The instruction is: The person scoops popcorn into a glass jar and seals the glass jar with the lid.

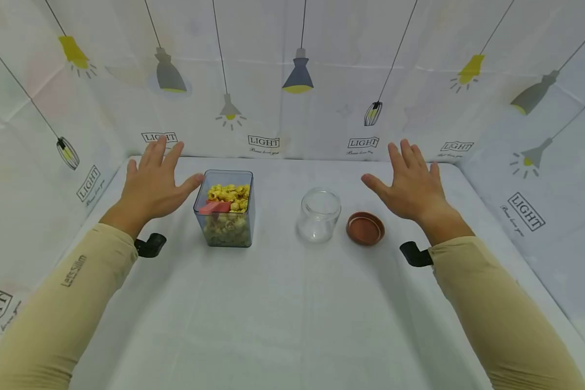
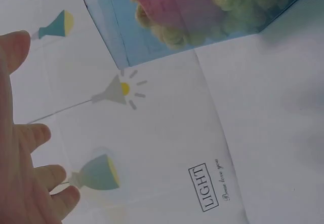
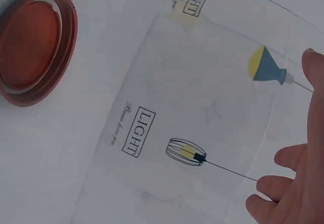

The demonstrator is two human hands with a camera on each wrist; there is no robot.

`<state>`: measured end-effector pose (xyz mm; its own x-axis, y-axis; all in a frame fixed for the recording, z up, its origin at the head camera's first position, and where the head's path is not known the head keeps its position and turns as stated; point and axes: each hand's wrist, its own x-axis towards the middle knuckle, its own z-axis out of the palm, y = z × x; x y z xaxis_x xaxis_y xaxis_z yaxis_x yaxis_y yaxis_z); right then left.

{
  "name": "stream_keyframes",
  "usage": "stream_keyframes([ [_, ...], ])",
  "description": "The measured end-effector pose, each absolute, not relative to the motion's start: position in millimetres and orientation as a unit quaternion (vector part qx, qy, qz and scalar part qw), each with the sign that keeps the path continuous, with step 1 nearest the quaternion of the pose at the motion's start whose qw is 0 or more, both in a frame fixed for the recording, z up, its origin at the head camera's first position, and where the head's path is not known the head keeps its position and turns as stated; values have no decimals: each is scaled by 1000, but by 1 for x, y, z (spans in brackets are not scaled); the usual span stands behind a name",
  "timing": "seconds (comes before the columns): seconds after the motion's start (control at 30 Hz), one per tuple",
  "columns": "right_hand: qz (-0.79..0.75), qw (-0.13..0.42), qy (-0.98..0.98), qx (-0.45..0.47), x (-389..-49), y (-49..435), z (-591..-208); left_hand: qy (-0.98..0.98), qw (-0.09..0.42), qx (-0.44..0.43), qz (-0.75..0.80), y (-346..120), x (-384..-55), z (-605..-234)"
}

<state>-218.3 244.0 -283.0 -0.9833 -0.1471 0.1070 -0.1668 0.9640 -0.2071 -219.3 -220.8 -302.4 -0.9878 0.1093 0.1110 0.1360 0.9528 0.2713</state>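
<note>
A clear bluish square container [image 1: 227, 227] holds yellow popcorn [image 1: 229, 193], with a pink scoop-like piece [image 1: 215, 208] lying on top. My left hand [image 1: 152, 181] hovers at its left with fingers spread, the thumb tip overlapping the container's rim in the head view. To the right of the container stands a clear, uncapped glass jar [image 1: 319, 215]. Beside the jar a reddish-brown round lid [image 1: 365, 228] lies with its hollow side up. My right hand [image 1: 414, 184] is held up beyond the lid to the right, fingers spread and holding nothing.
A white cloth covers the table [image 1: 273, 314]. Behind and at both sides rise white fabric walls [image 1: 341, 32] printed with hanging lamps and the word LIGHT. Each wrist carries a small black camera mount, such as the right one [image 1: 416, 254].
</note>
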Motion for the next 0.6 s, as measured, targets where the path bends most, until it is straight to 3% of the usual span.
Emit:
stream_keyframes([
  [0.2,174,81,-977,96,-215,230,-285,-978,73,-88,-172,-223,-209,-302],
  [0.6,349,77,-921,158,-200,187,-301,-948,68,-137,-280,-225,-179,-314],
])
